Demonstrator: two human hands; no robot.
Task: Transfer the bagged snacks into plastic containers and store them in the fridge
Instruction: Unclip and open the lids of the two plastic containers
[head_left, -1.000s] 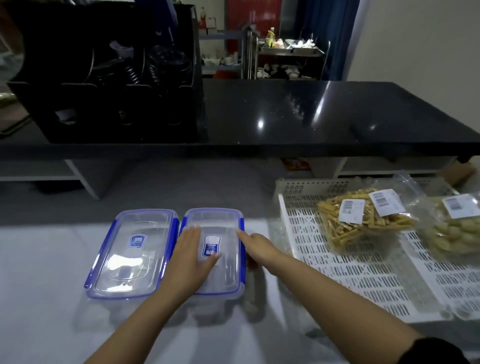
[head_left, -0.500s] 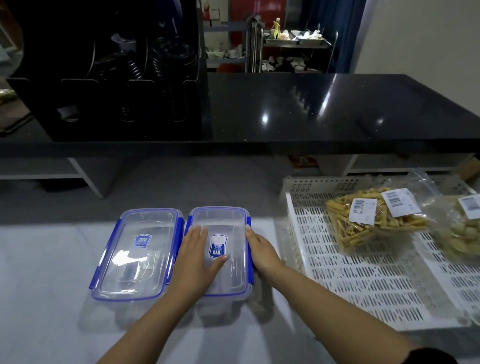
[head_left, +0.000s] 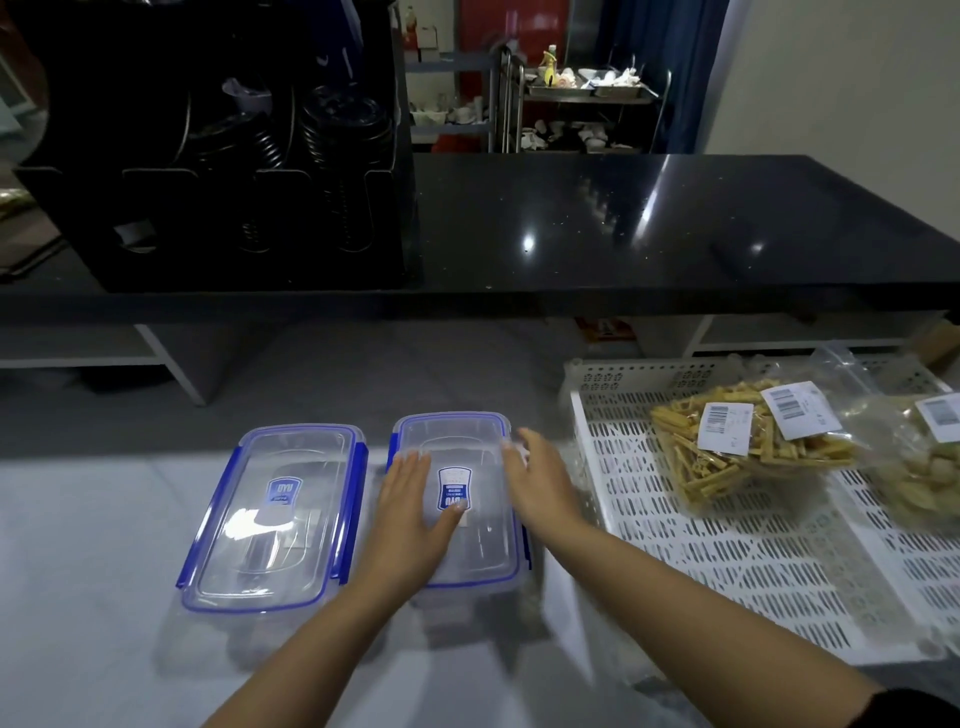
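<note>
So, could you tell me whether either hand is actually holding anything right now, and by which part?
Nothing is gripped. The left hand lies flat on the right container's lid; the right hand is at its right edge, blurred.

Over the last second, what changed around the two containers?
The right hand slid to the right container's right edge, and its side clip there now looks flipped outward. The left hand stays flat on that lid. The left container and snack bags are unmoved.
</note>
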